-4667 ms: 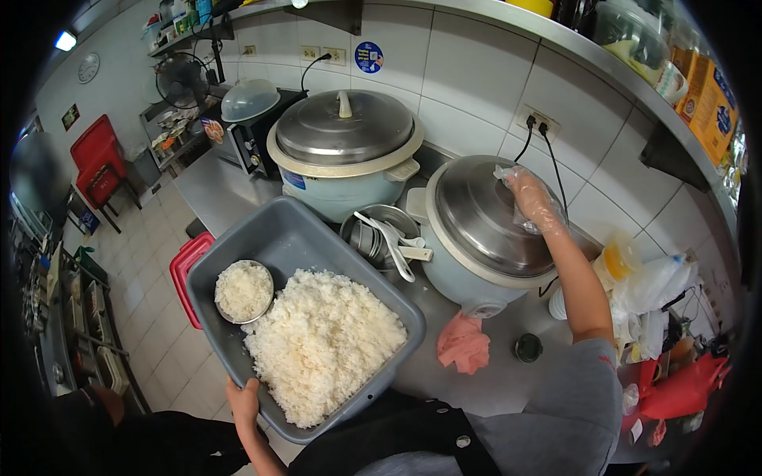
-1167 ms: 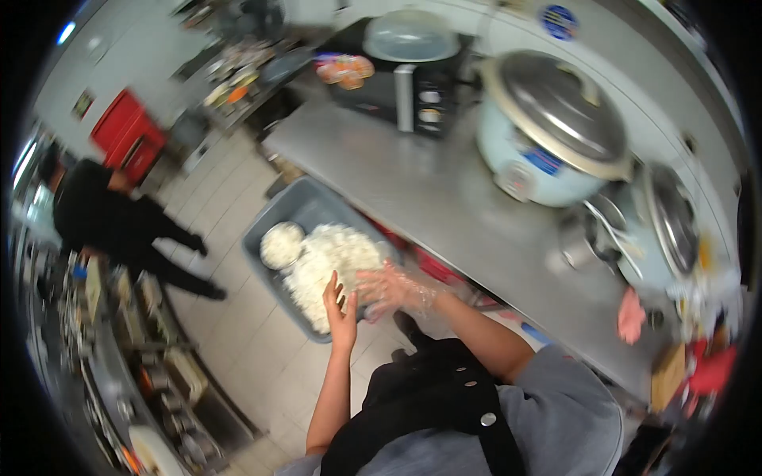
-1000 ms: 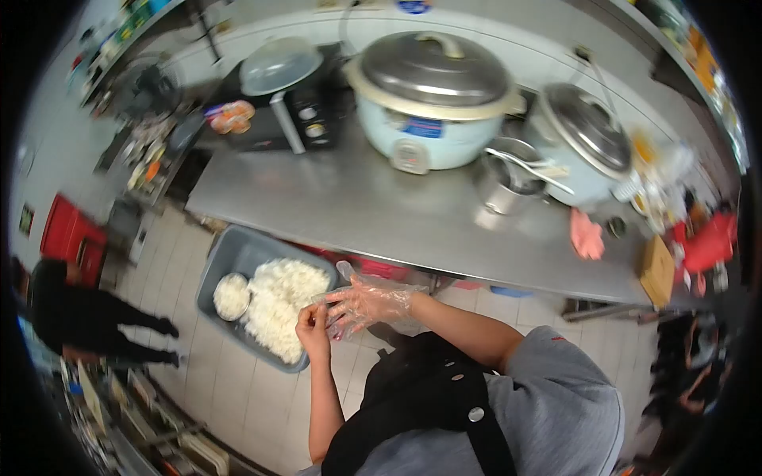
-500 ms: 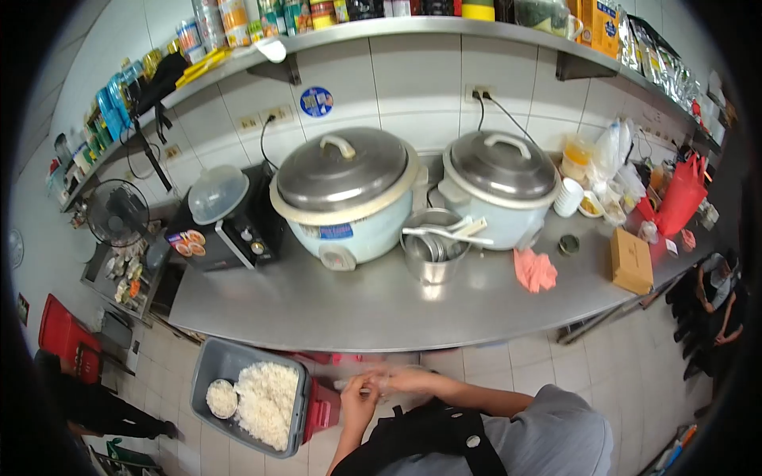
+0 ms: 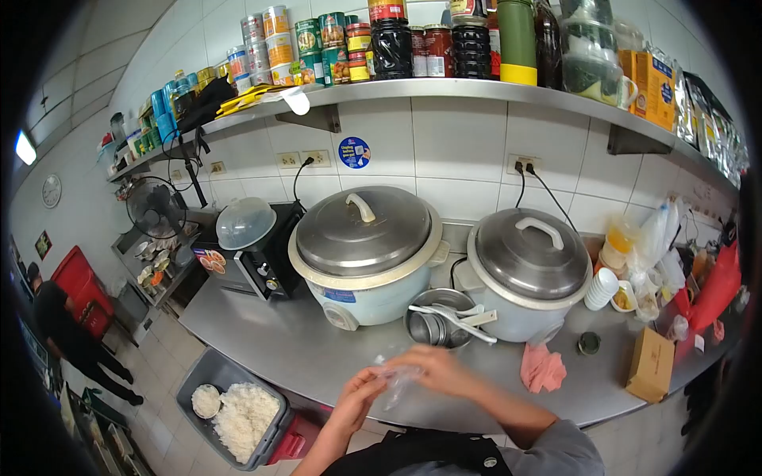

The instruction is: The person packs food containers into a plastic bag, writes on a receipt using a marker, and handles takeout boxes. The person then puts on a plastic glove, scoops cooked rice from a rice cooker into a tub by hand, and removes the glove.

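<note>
A clear plastic bag (image 5: pixel 397 390) hangs between my two hands, above the front part of the steel counter. My left hand (image 5: pixel 359 399) pinches its left side between closed fingers. My right hand (image 5: pixel 435 370), slightly blurred, has its fingers closed on the bag's upper right side. Just beyond the hands stands a metal pot (image 5: pixel 423 325) with scoops and white-handled utensils in it. To the lower left, cooked white rice (image 5: pixel 240 423) fills part of a grey bin (image 5: pixel 274 441), with a rice-filled bowl (image 5: pixel 206 402) on it.
Two large rice cookers (image 5: pixel 361 238) with metal lids stand on the counter (image 5: pixel 317 349). A pink cloth (image 5: pixel 543 369) and a cardboard box (image 5: pixel 651 365) lie to the right. Above runs a shelf (image 5: pixel 476 90) of cans and bottles. A person in black (image 5: pixel 75 317) stands at the far left.
Both hands have risen with the plastic bag from below the counter's front edge to over the counter. My view has tilted upward, showing more of the shelf.
</note>
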Demonstrator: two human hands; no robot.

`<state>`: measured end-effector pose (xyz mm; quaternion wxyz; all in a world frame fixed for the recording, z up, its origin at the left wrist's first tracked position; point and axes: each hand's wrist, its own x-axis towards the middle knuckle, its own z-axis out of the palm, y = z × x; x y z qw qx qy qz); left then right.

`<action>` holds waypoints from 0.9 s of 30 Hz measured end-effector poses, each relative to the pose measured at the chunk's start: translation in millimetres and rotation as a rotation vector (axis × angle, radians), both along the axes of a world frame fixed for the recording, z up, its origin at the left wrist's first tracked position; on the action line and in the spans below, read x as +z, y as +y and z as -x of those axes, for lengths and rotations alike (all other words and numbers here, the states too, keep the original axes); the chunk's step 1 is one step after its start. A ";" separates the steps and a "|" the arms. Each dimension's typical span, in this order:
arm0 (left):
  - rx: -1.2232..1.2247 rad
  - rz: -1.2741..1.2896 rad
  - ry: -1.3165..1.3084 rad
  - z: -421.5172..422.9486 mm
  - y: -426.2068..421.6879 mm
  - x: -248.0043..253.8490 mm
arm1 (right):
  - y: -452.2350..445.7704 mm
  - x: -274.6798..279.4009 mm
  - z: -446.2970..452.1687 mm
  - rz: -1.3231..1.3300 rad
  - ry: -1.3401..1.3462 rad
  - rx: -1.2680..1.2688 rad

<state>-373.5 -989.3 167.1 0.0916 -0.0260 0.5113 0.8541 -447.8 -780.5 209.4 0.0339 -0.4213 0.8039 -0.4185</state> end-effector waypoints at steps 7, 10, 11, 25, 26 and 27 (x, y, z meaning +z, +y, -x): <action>-0.025 0.457 -0.106 -67.0 -36.4 24.1 | 32.8 173.0 97.3 0.424 0.722 -0.311; -0.344 0.590 -0.103 -122.0 -58.3 -20.2 | -6.8 235.1 130.1 0.462 1.006 -0.274; -0.259 0.614 -0.052 -149.0 -50.0 -17.3 | -26.5 252.3 142.6 0.468 1.096 -0.257; 0.380 0.769 -0.381 -286.6 -12.2 -48.9 | -181.4 369.4 435.8 -0.159 0.697 -0.783; 0.403 0.853 -0.379 -296.8 -15.7 -55.1 | -177.5 373.4 467.6 -0.247 0.901 -0.489; 0.430 0.842 -0.398 -304.1 -18.8 -50.9 | -182.7 372.2 443.5 -0.262 0.845 -0.585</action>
